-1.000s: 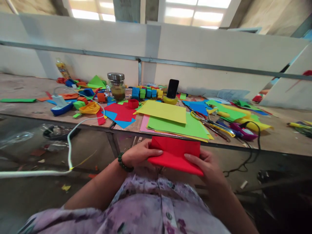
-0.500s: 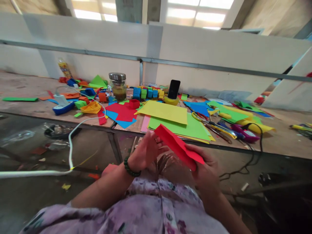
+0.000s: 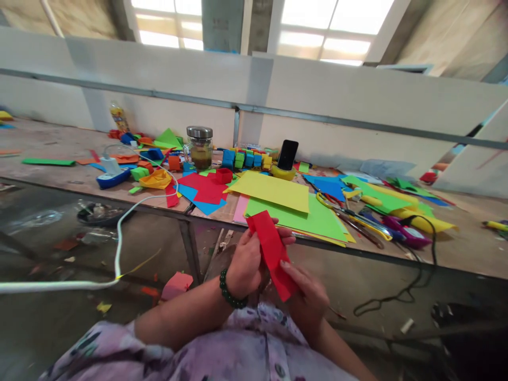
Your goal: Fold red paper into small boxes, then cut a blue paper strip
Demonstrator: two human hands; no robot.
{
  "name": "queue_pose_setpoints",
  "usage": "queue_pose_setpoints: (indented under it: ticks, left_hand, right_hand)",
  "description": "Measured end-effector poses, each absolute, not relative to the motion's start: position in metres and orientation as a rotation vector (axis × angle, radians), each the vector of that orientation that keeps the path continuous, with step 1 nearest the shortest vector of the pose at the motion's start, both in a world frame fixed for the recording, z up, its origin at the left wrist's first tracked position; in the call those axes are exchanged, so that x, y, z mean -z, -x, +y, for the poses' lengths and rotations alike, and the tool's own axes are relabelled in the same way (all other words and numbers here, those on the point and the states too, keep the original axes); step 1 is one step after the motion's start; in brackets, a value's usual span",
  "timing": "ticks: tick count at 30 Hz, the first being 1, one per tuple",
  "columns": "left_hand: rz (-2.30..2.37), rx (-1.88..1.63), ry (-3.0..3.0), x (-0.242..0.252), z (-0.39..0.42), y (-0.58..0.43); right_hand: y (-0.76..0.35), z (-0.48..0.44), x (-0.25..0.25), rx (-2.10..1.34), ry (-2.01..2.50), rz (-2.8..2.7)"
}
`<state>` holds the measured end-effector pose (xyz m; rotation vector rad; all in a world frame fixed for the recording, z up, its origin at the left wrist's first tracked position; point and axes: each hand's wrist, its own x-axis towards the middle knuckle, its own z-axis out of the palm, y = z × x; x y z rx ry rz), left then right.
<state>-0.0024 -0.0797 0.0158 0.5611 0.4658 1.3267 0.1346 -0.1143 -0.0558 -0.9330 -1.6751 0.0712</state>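
Note:
A folded strip of red paper is held between my two hands, over my lap and just off the table's front edge. My left hand, with a dark bead bracelet at the wrist, grips its upper left side, and some of its fingers reach behind the paper. My right hand is closed on the lower right end, thumb on top. Beyond them lie a yellow sheet and a green sheet, stacked with other coloured sheets at the table edge.
Scissors and a yellow utility knife lie right of the stack. A glass jar mug, a phone on a yellow stand and small folded paper boxes stand behind. A white cable hangs over the table's front at left.
My left hand, open and beside the paper before, has closed on it. The red paper has turned steeper, with its flat face toward me. The view has shifted slightly.

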Motion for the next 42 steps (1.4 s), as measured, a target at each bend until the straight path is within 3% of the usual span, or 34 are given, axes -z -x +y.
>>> queue_pose_setpoints:
  ticks: [13,24,36,42]
  left_hand:
    - [0.571,-1.434,-1.080,-0.010,-0.080,0.013]
    - [0.730,-1.363,-1.646,0.006,-0.084,0.028]
    - [0.459,-1.163,-1.858,0.004,-0.084,0.027]
    - [0.450,-1.007,-1.830,0.000,-0.086,0.025]
  right_hand:
    - [-0.146,-0.104,0.062,-0.099,0.862,-2.080]
    - [-0.156,-0.123,-0.007,0.076,0.972,-1.668]
    - [-0.147,-0.114,-0.047,0.228,0.814,-2.017]
    - [-0.143,-0.112,-0.055,0.005,0.852,-2.139]
